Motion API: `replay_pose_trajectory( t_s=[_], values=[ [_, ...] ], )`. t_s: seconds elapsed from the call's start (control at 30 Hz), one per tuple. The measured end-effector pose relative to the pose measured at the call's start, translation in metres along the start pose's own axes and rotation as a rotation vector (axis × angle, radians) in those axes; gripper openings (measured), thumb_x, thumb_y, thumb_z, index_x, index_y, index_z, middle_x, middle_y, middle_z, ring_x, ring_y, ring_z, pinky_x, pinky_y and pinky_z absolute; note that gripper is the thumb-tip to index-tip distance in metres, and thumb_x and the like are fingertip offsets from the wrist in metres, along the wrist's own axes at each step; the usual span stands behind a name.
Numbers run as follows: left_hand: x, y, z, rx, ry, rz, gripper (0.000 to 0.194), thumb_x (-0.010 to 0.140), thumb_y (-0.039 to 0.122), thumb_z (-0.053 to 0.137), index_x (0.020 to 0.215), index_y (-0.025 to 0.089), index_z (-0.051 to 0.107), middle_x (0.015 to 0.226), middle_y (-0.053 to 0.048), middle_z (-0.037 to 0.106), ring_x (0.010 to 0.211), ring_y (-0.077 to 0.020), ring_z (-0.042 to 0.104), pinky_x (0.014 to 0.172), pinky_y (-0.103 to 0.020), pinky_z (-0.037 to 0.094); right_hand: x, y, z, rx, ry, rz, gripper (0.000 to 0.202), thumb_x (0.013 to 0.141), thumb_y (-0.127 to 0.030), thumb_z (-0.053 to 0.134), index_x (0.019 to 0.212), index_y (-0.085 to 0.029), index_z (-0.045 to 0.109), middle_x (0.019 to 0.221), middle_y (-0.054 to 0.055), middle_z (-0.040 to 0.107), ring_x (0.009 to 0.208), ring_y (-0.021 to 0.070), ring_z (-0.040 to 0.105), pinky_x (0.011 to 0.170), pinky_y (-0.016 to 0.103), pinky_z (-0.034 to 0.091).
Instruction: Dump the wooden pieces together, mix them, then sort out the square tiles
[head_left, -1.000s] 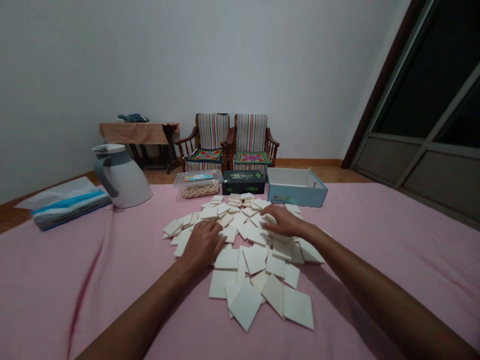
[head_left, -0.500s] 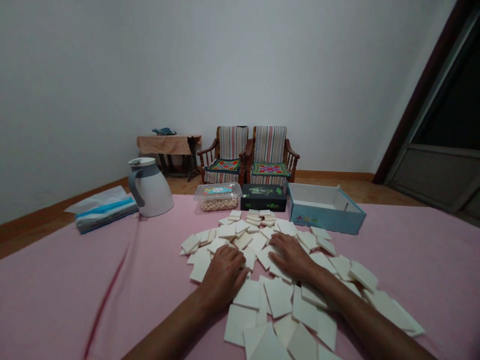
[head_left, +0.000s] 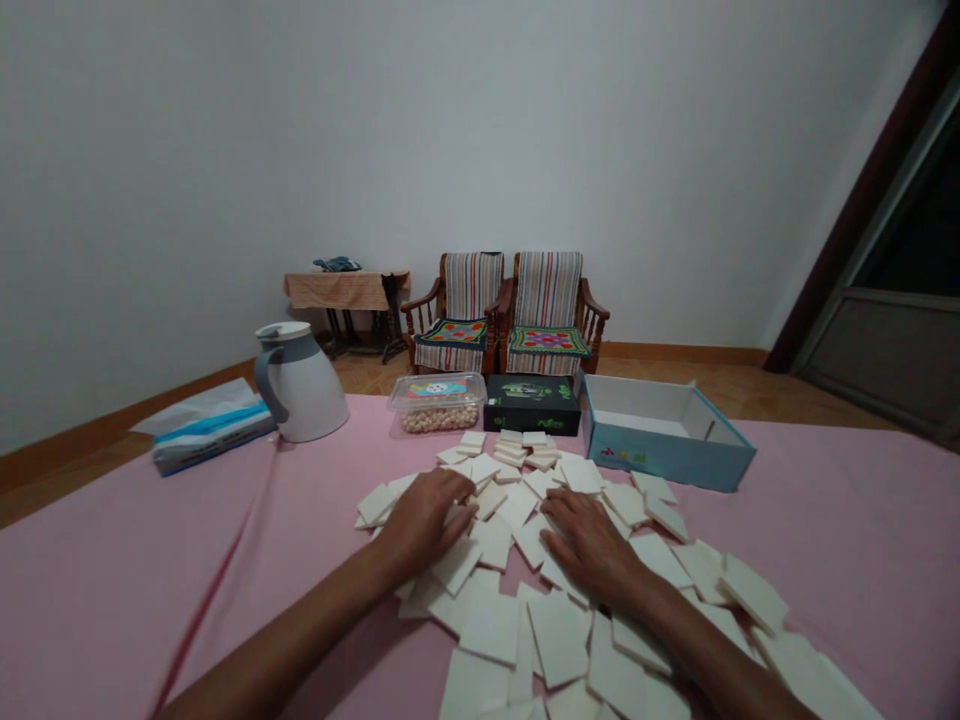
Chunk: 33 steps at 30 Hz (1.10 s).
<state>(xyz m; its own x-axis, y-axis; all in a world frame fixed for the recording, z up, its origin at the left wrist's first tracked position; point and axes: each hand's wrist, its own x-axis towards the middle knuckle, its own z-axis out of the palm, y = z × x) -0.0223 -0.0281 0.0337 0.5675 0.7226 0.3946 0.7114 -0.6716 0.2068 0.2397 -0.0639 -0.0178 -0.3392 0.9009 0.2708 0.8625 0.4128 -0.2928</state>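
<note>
Two hands: the left hand point(head_left: 424, 522) curls over tiles point(head_left: 559, 635), its grip impossible to tell; the right hand point(head_left: 589, 542) rests on others, thumb and fingers apart; the tiles, too heaped to count, overlap on one cloth point(head_left: 840, 540), two forearms point(head_left: 300, 635) hiding some; beyond stand one tub point(head_left: 439, 412), one black box point(head_left: 531, 406), one blue box point(head_left: 667, 460); one jug point(head_left: 313, 395), one pack point(head_left: 214, 438), leftward.

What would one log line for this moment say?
left hand: on white tiles | right hand: on white tiles | blue box: open, beyond white tiles
</note>
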Motion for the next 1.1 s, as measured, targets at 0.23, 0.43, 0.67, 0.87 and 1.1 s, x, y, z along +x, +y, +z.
replay_pose_trajectory(
  t_s=[0.23, 0.43, 0.67, 0.87, 1.1],
  values=[
    [0.073, -0.110, -0.012, 0.446, 0.103, -0.273, 0.026, 0.083, 0.019, 0.049, 0.107, 0.016, 0.060, 0.112, -0.014, 0.061, 0.104, -0.0265, 0.054, 0.085, -0.038, 0.044, -0.001, -0.001, 0.003, -0.004, 0.014, 0.032, 0.032, 0.089, -0.031, 0.044, 0.116, -0.020, 0.058, 0.129, 0.012, 0.053, 0.120, 0.0253, 0.046, 0.100, 0.044, 0.037],
    [0.109, -0.124, 0.009, 0.494, 0.054, -0.209, 0.019, 0.081, 0.014, 0.050, 0.094, 0.014, 0.063, 0.097, -0.015, 0.062, 0.095, -0.0272, 0.055, 0.078, -0.037, 0.041, -0.002, -0.002, 0.002, -0.028, 0.018, 0.037, 0.033, 0.089, -0.030, 0.044, 0.118, -0.021, 0.057, 0.130, 0.012, 0.053, 0.121, 0.0267, 0.045, 0.100, 0.046, 0.036],
    [0.112, -0.129, 0.012, 0.534, 0.029, -0.125, 0.020, 0.084, 0.011, 0.044, 0.093, 0.016, 0.061, 0.097, -0.013, 0.060, 0.095, -0.0263, 0.052, 0.079, -0.036, 0.038, -0.003, -0.006, -0.003, -0.017, 0.000, 0.054, 0.034, 0.090, -0.031, 0.042, 0.118, -0.020, 0.057, 0.130, 0.013, 0.052, 0.121, 0.0272, 0.045, 0.100, 0.046, 0.036],
    [0.075, -0.127, -0.001, 0.570, 0.011, -0.088, 0.017, 0.086, 0.012, 0.044, 0.089, 0.018, 0.060, 0.095, -0.011, 0.060, 0.091, -0.0255, 0.052, 0.076, -0.035, 0.039, -0.003, -0.005, -0.001, -0.019, 0.013, 0.037, 0.032, 0.090, -0.030, 0.043, 0.116, -0.019, 0.057, 0.129, 0.013, 0.053, 0.119, 0.0266, 0.046, 0.099, 0.046, 0.037],
    [0.031, -0.114, -0.015, 0.552, 0.021, 0.047, 0.011, 0.085, 0.029, 0.055, 0.087, 0.019, 0.057, 0.089, -0.007, 0.061, 0.085, -0.0229, 0.052, 0.069, -0.031, 0.039, -0.002, -0.002, -0.001, -0.040, 0.013, 0.005, 0.032, 0.090, -0.029, 0.043, 0.116, -0.016, 0.058, 0.127, 0.014, 0.054, 0.118, 0.0264, 0.047, 0.097, 0.045, 0.038]
  ],
)
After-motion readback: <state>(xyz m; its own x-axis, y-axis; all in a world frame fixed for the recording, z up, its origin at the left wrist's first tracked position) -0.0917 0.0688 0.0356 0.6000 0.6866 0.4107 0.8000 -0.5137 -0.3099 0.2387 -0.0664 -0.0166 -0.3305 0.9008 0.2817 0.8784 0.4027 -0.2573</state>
